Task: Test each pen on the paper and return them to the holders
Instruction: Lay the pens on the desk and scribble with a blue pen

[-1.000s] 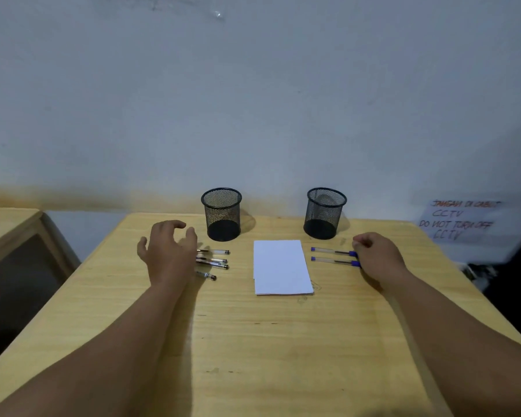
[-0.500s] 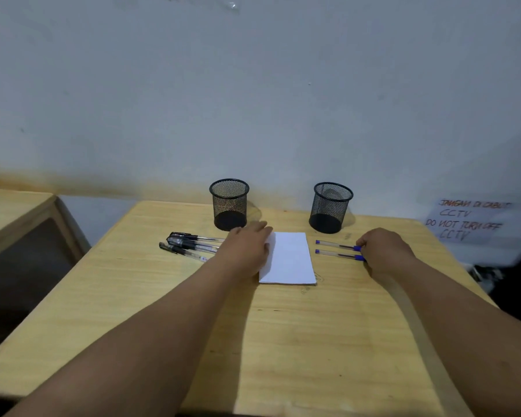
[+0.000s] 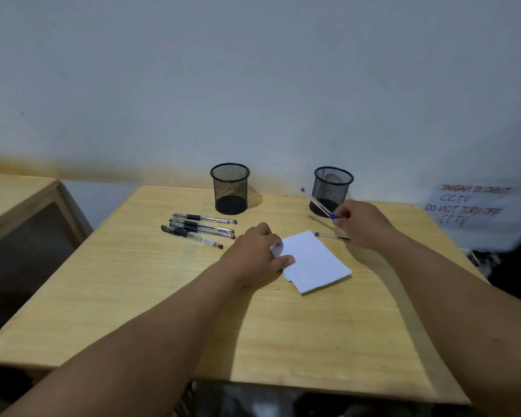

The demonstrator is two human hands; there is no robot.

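A white paper pad (image 3: 315,261) lies skewed near the middle of the wooden table (image 3: 133,296). My left hand (image 3: 254,254) grips its left edge, curling the corner up. My right hand (image 3: 363,225) holds a blue pen (image 3: 316,203) lifted off the table, its cap end pointing up and left in front of the right mesh holder (image 3: 333,189). A second blue pen (image 3: 328,235) lies on the table beside the pad. Several black pens (image 3: 199,227) lie left of the pad. The left mesh holder (image 3: 230,188) stands behind them. Both holders look empty.
A white wall rises right behind the table. A handwritten CCTV notice (image 3: 466,207) hangs at the right. Another wooden table (image 3: 9,194) stands to the left, with a dark gap between the two.
My left hand moved from the black pens to the pad, took its left edge and turned it askew. My right hand picked one blue pen up off the table.
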